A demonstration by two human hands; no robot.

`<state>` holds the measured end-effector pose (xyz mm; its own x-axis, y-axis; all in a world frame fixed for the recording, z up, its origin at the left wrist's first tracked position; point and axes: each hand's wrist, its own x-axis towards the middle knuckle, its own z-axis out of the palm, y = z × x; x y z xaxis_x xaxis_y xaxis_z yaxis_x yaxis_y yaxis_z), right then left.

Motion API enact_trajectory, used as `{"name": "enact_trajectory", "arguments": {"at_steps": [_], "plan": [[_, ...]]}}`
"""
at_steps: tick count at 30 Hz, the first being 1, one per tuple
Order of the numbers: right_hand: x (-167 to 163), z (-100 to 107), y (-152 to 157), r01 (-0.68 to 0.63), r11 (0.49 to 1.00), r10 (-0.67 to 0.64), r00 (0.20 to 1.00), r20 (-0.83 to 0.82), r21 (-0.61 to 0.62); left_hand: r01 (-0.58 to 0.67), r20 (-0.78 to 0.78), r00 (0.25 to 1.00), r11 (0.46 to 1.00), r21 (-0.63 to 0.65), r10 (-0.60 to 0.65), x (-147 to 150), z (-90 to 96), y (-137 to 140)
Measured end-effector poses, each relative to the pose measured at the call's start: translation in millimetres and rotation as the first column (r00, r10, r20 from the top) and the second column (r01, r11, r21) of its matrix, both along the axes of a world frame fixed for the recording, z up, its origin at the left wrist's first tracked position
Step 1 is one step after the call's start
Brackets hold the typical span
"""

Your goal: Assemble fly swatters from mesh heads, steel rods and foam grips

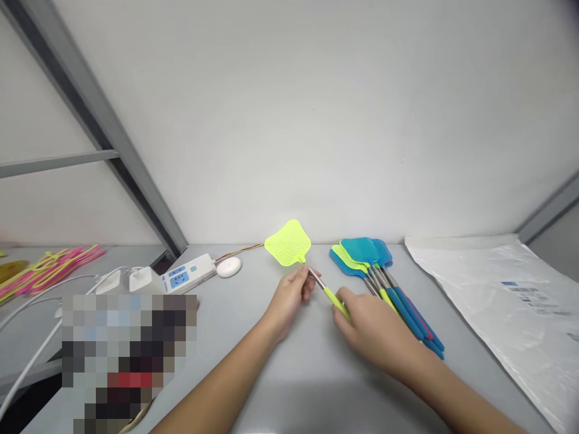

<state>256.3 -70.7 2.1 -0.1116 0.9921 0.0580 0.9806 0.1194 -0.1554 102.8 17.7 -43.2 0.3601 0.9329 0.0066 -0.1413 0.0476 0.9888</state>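
Note:
A yellow-green fly swatter [288, 243] with a perforated head and a metal shaft is held above the grey table, its head tilted up to the left. My left hand [292, 295] pinches the shaft just below the head. Wrapped round the yellow-green grip is my right hand [364, 322], closed. Beside the right hand lies a pile of fly swatters [362, 250], mostly blue with some yellow-green, heads toward the wall and handles toward me. The right hand hides part of their handles.
On the right lies a white plastic bag [497, 295]. A power strip [190, 274] with white plugs and cables stands left, near a round white object [228, 267]. Pink and yellow strands [58, 268] lie far left. A pixelated patch covers the lower left. A white wall rises behind.

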Motion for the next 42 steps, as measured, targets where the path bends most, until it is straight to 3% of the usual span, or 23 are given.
{"name": "enact_trajectory", "arguments": {"at_steps": [4, 9, 13, 16, 24, 30, 33, 36, 42], "plan": [[23.7, 9.5, 7.8, 0.184, 0.983, -0.184, 0.983, -0.015, -0.03, 0.241, -0.317, 0.927, 0.966, 0.09, -0.202, 2.2, 4.0, -12.8], [47.0, 12.4, 4.6, 0.288, 0.957, -0.275, 0.943, 0.187, -0.043, 0.332, -0.513, 0.832, 0.931, 0.154, -0.212, 3.9, 5.8, -19.1], [55.7, 13.2, -2.3, 0.27, 0.962, -0.247, 0.918, 0.31, -0.032, 0.344, -0.554, 0.806, 0.927, 0.152, -0.208, 2.3, 7.7, -18.0], [59.9, 15.2, -2.6, 0.33, 0.943, -0.3, 0.891, 0.341, -0.033, 0.344, -0.572, 0.795, 0.927, 0.149, -0.203, 1.8, 9.4, -17.7], [61.1, 11.2, 10.0, 0.416, 0.904, -0.377, 0.883, 0.278, -0.094, 0.366, -0.604, 0.774, 0.913, 0.181, -0.19, 2.1, 7.2, -19.0], [78.4, 0.4, 24.9, 0.465, 0.879, -0.452, 0.883, 0.129, -0.108, 0.406, -0.631, 0.757, 0.879, 0.249, -0.17, 2.5, 7.7, -23.6], [87.2, -9.1, 32.8, 0.476, 0.863, -0.469, 0.88, 0.082, -0.172, 0.424, -0.648, 0.748, 0.853, 0.305, -0.14, 4.2, 6.9, -25.3], [88.1, -17.6, 36.9, 0.456, 0.875, -0.449, 0.89, 0.078, -0.162, 0.443, -0.673, 0.736, 0.798, 0.408, -0.065, 6.2, 2.7, -26.4], [66.5, -24.6, 34.7, 0.382, 0.906, -0.384, 0.923, 0.026, -0.179, 0.453, -0.728, 0.679, 0.725, 0.519, 0.098, 7.2, -5.3, -29.8]]}}
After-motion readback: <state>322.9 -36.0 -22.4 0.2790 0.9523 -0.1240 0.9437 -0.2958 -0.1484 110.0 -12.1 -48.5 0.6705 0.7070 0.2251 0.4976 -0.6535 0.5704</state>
